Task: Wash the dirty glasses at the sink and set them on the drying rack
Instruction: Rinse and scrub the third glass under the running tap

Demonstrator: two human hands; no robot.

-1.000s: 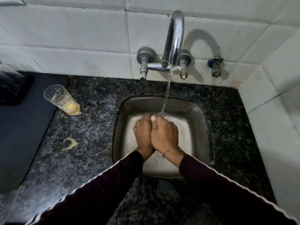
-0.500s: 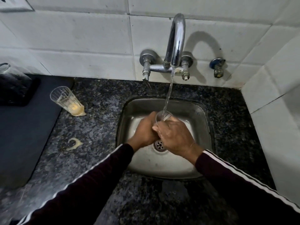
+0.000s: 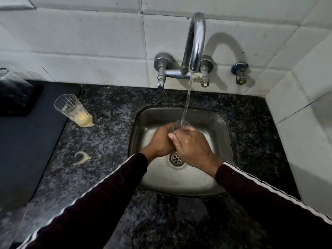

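A clear glass (image 3: 181,125) is held upright over the steel sink (image 3: 215,123), its rim under the stream from the chrome tap (image 3: 195,44). My left hand (image 3: 159,141) wraps it from the left and my right hand (image 3: 193,147) from the right; most of the glass is hidden by my fingers. A second ribbed glass (image 3: 71,109) with yellowish residue stands on the dark granite counter (image 3: 107,141) to the left, in a small pale puddle.
A dark mat (image 3: 23,150) covers the counter's left side, with a black object (image 3: 14,97) and a clear item at its back. A pale curved smear (image 3: 81,158) lies on the granite. White tiled walls close the back and right. The drain (image 3: 177,159) is open.
My hands have shifted and parted slightly around the glass, so its rim now shows under the water. The drain has come into sight below my wrists.
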